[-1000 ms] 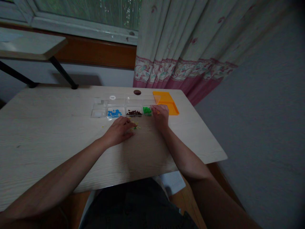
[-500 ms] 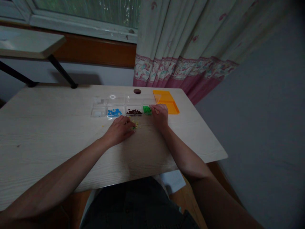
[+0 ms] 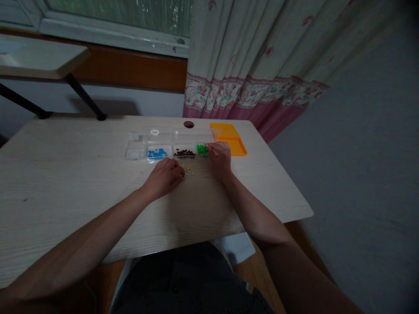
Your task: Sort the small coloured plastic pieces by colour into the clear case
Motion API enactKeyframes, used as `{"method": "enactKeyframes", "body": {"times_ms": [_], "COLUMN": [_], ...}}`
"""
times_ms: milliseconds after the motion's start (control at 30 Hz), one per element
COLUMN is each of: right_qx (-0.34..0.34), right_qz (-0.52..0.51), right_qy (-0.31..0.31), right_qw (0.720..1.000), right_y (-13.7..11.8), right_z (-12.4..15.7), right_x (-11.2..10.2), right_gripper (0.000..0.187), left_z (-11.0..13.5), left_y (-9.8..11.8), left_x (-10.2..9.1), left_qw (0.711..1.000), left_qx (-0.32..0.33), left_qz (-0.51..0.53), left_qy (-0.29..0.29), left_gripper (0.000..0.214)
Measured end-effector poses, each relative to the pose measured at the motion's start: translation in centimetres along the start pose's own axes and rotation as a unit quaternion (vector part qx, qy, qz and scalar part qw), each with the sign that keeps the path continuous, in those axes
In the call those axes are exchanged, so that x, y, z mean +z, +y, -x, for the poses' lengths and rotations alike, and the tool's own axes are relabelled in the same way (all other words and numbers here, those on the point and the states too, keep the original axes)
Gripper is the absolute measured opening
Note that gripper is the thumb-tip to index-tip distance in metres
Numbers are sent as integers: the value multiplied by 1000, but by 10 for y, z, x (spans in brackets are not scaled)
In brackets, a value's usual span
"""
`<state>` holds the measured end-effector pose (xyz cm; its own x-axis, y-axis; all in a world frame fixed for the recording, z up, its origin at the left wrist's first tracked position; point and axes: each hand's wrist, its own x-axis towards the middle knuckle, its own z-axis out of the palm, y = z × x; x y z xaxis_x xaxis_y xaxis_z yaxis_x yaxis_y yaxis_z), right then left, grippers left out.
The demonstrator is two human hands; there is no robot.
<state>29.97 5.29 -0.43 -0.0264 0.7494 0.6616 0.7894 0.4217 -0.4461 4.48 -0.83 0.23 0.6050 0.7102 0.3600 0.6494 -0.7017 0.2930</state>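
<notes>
"At the near edge of the yellow bits (image 3: pixel 187 168), how does the left hand (image 3: pixel 167 174) grip?"

"It looks closed: thumb and fingertips meet, and a green bit (image 3: pixel 183 176) shows pinched at their ends, low over the table (image 3: pixel 203 209)."

"What keeps that pinch good?"

"Tips only, and gently, one would judge; something so small may skip away under a hard squeeze. A straight lift should spare the yellow bits just beside the fingers from being dragged along."

"And the right hand (image 3: pixel 220 156)?"

"Bent fingers, at the right end of the clear box (image 3: pixel 172 151), just beside the green heap (image 3: pixel 202 149). Whether they hold anything cannot be told. Resting lightly there, that hand could steady the box without tipping it."

"Which way is the cleanest carry?"

"Over the front rim, well clear of the brown bits (image 3: pixel 185 153) next to the green, and of the blue bits (image 3: pixel 157 153) farther left. Letting go low within the walls would curb any bounce."

"Farther out?"

"The orange tray (image 3: pixel 237 148) lies beyond the right hand, so little room is left on that side."
</notes>
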Motion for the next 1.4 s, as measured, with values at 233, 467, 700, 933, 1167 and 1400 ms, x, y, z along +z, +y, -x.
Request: {"method": "enactKeyframes", "body": {"times_ms": [233,467,700,933,1167,1400], "right_qx": [3,-56,-232,-228,-239,-233], "right_qz": [5,-18,-70,-71,-71,-66], "right_qy": [-11,-22,-133,-145,-139,-149], "right_qw": [1000,998,961,960,959,959], "right_y": [-2,-22,-62,-66,-67,-68], "right_z": [0,3,21,25,26,25], "right_x": [-2,-3,0,2,3,2], "right_gripper": [35,28,18,17,16,16], "left_z": [-1,-2,-2,-1,0,-1], "left_y": [2,-4,-10,-8,-6,-7], "left_x": [1,1,0,0,-2,-1], "left_qw": [1000,995,977,976,978,980], "left_qx": [-10,-47,-107,-104,-89,-85], "left_qz": [-11,39,101,117,124,128], "left_qy": [5,79,154,153,140,122], "left_gripper": [22,21,25,27,29,31]}}
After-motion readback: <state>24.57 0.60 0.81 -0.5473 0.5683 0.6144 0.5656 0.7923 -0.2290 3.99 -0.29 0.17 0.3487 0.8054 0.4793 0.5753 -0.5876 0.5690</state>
